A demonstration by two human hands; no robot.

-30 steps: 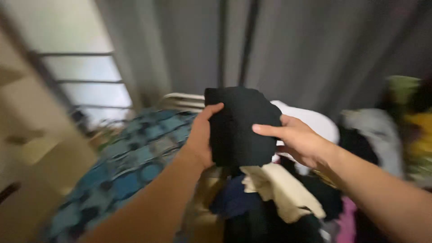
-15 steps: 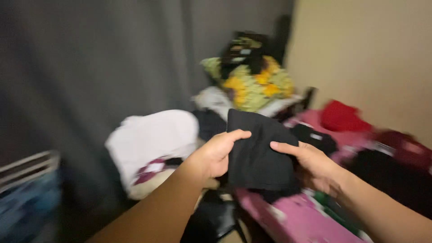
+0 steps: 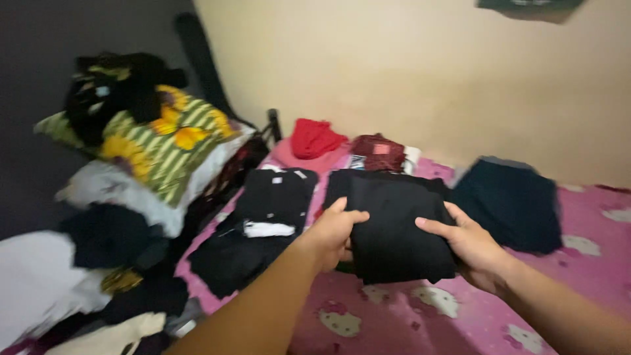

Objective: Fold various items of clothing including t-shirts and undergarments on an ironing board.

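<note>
1. The left hand (image 3: 334,231) grips the near left edge of a folded black garment (image 3: 399,223); its thumb lies on top, pointing toward the middle, and the other fingers are curled under the cloth, so the hand is clamped on the fold.
2. The right hand (image 3: 474,244) grips the near right edge of the same garment; its fingers are spread flat along the top and side, pressed together on the fabric; whether the thumb is tucked beneath cannot be told.
3. The folded black garment sits between the two hands, low over a pink bedsheet (image 3: 420,315) printed with white cartoon cat faces; whether its underside touches the sheet or the dark cloth behind it cannot be told.
4. Just to its left lies a stack of black clothes (image 3: 263,223) with white labels showing; to its right, near but apart, lies a folded dark blue garment (image 3: 513,200).
5. Behind these, against the cream wall (image 3: 420,79), sit a red garment (image 3: 315,138) and a dark red folded piece (image 3: 380,151).
6. At the far left a loose heap rises: a pillow with green stripes and yellow flowers (image 3: 164,141); black clothes on top of it (image 3: 112,89); white and black cloth below (image 3: 79,263).
7. Both forearms come in from the lower edge, bare.
</note>
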